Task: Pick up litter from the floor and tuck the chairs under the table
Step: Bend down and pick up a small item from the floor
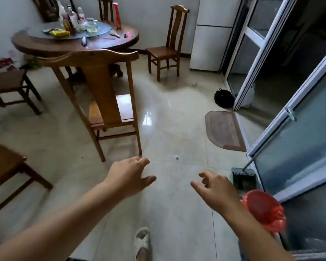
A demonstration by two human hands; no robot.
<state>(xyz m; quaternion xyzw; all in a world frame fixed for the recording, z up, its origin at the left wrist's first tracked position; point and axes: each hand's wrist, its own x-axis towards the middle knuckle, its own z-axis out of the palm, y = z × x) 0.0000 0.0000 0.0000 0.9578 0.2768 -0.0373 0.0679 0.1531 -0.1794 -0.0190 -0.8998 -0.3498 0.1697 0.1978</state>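
Observation:
A small white scrap of litter [176,157] lies on the pale tiled floor just beyond my hands. Another small scrap [194,84] lies farther off, near the fridge. My left hand [129,175] and my right hand [215,189] reach forward over the floor, both empty with fingers apart. A wooden chair [102,87] stands pulled out from the round wooden table [102,44], its back toward me. A second chair [167,48] stands apart by the back wall. Two more chairs [9,85] [6,166] sit at the left.
The table top is crowded with bottles and packets. A white fridge [211,34] stands at the back, glass sliding doors [252,53] on the right. A black bag [223,97], a doormat [224,129], a dustpan [244,178] and a red-lined bin [262,208] lie along the right side.

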